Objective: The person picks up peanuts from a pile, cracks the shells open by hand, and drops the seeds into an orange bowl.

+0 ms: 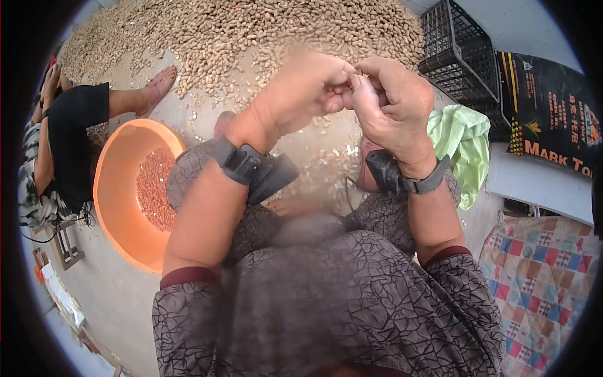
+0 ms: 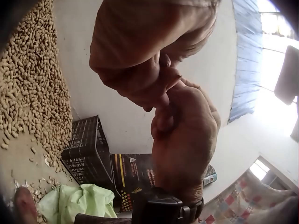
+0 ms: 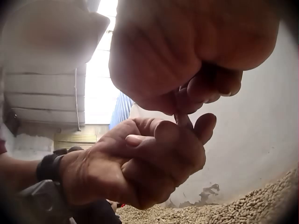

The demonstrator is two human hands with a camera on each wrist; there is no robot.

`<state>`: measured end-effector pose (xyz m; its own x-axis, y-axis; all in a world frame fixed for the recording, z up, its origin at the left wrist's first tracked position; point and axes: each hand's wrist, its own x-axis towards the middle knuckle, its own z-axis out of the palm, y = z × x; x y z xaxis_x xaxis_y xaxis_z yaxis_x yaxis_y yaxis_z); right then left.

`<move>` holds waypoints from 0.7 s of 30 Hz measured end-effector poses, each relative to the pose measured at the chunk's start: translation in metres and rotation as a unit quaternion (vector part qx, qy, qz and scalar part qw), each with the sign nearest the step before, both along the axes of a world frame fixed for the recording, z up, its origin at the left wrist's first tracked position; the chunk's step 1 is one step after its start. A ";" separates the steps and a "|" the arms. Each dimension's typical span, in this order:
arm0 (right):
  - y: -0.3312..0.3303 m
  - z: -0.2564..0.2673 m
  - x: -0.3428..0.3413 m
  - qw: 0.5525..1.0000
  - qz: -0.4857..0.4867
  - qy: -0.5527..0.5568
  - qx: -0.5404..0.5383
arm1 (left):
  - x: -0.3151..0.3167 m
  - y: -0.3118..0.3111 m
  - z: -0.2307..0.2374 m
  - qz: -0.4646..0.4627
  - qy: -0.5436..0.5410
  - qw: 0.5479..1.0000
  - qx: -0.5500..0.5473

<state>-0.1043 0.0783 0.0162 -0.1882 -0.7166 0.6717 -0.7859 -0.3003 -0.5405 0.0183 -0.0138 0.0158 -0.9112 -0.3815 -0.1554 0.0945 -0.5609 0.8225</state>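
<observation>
Fingertips of the left hand (image 1: 303, 88) and right hand (image 1: 398, 103) meet on this side of the peanut heap (image 1: 251, 38), pinching a small piece (image 1: 356, 71), probably peanut. It lies between them, neither hand clearly nearer; its long axis is hidden.

On the right, at the far side, we see a black package (image 1: 545, 103). Along its near edge we read big orange letters, "MARK TO" (image 1: 558, 157); the rest is cut by the border of the view. Above them, sideways, we read "MARKTONY" beside orange Chinese characters (image 1: 573, 122). We also notice a white triangular sign (image 1: 526, 65); the small white print (image 1: 531, 88) we cannot read.
</observation>
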 end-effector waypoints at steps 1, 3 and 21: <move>0.000 -0.003 0.000 0.999 -0.006 0.024 -0.025 | 0.000 0.000 -0.001 0.005 -0.002 1.000 0.012; 0.002 -0.003 0.001 0.998 -0.016 0.052 -0.028 | 0.001 -0.005 -0.005 -0.019 -0.006 0.999 0.031; 0.012 -0.155 -0.059 0.768 -0.020 -0.190 0.612 | 0.049 -0.032 -0.003 0.114 0.025 0.984 0.133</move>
